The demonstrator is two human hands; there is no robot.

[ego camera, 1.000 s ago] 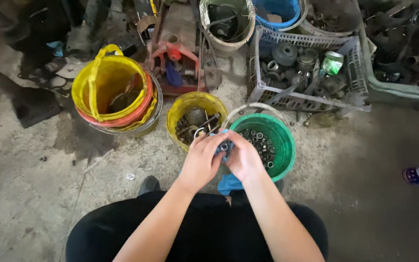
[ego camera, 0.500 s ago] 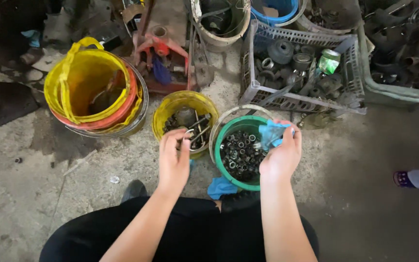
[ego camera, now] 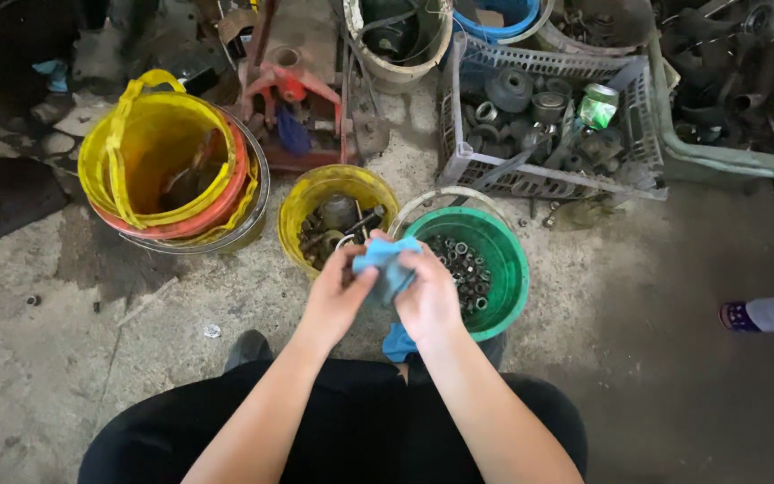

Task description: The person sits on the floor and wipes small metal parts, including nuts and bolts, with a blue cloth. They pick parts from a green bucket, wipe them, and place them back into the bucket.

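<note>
One head-worn camera looks steeply down, close over the person's lap, at the stained grey concrete floor ahead.

Cloth between both hands, over gap between two small buckets — left bucket, right bucket; crate behind — large bucket far left.

Just beyond the hands stand a small yellow bucket of metal parts and, to its right, a green bucket of nuts. Farther off to the left sits a big yellow bucket nested in a red one. A grey plastic crate of dark machine parts lies beyond to the right. A spray can lies far right on the concrete floor.
</note>
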